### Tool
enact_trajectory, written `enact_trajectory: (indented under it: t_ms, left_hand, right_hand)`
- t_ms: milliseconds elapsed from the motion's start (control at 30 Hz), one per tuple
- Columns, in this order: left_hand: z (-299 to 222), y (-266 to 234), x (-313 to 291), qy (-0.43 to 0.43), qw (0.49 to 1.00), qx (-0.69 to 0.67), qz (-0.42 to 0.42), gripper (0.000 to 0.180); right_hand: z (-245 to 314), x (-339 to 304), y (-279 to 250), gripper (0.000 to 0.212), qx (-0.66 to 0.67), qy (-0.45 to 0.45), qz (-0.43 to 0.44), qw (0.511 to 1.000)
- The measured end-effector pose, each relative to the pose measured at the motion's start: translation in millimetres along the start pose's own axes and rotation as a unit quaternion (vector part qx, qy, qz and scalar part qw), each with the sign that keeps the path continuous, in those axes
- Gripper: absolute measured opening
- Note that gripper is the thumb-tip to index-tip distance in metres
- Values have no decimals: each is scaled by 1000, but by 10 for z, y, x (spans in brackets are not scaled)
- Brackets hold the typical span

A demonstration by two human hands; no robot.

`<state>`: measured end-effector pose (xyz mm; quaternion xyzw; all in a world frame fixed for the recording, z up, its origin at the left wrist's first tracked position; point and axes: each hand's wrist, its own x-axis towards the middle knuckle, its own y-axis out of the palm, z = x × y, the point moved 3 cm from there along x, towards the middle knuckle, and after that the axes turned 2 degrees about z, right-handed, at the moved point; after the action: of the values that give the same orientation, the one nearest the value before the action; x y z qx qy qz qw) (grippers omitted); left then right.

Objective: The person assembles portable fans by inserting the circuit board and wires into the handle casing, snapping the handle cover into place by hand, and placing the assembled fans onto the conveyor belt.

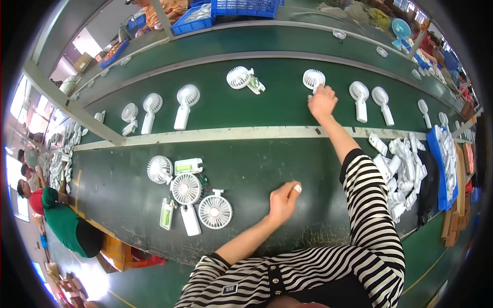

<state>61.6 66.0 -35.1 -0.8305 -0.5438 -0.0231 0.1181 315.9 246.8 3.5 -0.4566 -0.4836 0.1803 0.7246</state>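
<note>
The left hand (284, 201) is over the near half of the dark green workbench (246, 164), well in from its front edge. Its fingers are curled narrow, with a small white piece (298, 188) at the tips; I cannot tell whether it is pinched or worn. To its left, toward the bench's left end, a cluster of white fan parts (186, 188) lies apart from the fingers: three round heads, a closed handle and two opened handles showing green inside. A heap of white casings (398, 174) covers the right end, beside a blue bin (438, 164).

Past the pale rail (257, 134) along the bench's far edge, the right hand (323, 102) is over the green belt (287, 110). A white handheld fan (314, 78) lies there, its round head beyond the fingers toward the belt's far edge, its handle mostly hidden beneath them. The fingers are bent over that handle; whether they have closed on it, I cannot tell. Other white fans (359, 101) lie along the belt on both sides, apart from this hand. Beyond the belt's far edge stand blue crates (195, 18).
</note>
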Motion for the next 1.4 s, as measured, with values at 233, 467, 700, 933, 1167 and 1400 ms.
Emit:
enact_trajectory:
  t_ms: [233,467,700,933,1167,1400]
  left_hand:
    - [-109,25,10,-8,1000,2,11,12]
    - [-147,27,-14,22,1000,8,8,11]
    - [112,3,-17,-18,990,-109,-89,22]
    - [-258,-107,-139,150,983,-61,-87,16]
    - [-400,194,-47,233,937,218,143,36]
    - [-483,487,-367,278,874,324,231,41]
  right_hand:
    - [1351,241,493,33,179,11,109,978]
    - [1169,196,527,17,510,90,152,842]
    - [698,-749,-738,15,641,192,281,688]
    - [-107,-1920,-1207,11,550,231,268,756]
    - [-574,-2437,-1781,19,221,15,155,963]
    - [-349,-1981,-1634,67,185,-112,96,972]
